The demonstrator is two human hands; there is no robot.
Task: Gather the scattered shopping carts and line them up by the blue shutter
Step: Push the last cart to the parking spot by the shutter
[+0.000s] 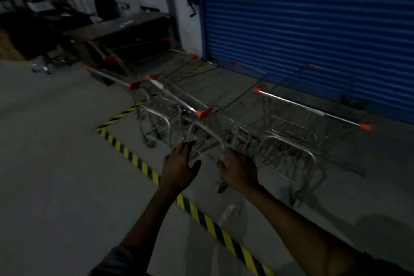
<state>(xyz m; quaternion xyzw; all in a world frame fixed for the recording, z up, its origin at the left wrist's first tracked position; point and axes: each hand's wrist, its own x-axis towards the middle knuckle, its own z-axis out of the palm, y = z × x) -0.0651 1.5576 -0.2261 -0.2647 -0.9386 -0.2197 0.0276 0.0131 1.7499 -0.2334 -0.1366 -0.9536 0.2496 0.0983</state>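
Several wire shopping carts with orange-capped handles stand side by side in front of the blue shutter [309, 29]. The middle cart [179, 101] has its handle pointing toward me, and the right cart [311, 108] sits beside it. My left hand [179, 167] reaches to the lower tube frame of the middle cart with fingers spread and fairly straight, touching the metal. My right hand [238, 169] curls its fingers round the same cart's frame tube. The scene is dim and blurred.
A yellow-and-black striped floor line [139, 163] runs diagonally under my arms. More carts [112, 78] stand to the left by a dark desk [125, 29] against the white wall. A light scrap [230, 212] lies on the grey concrete floor.
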